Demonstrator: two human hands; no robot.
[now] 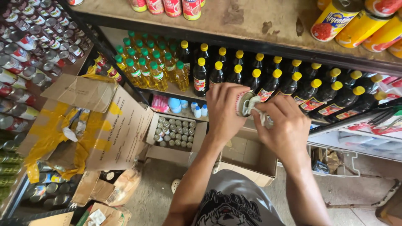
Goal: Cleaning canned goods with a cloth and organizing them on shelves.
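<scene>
Left hand (224,109) gripping small can (245,102) tight, tilting lid up for access; right hand (282,127) pinching cloth (260,114), pressing on lid; open box (247,155) sitting below.

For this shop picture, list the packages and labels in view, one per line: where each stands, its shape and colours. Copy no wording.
Small can: silver top, in the left hand; the right hand presses a cloth on it.
Dark bottles: middle shelf, yellow caps, red labels.
Oil bottles: left of them, green caps.
Open carton: floor, brown, silver can tops.
Yellow cans: top shelf, lying down.
</scene>
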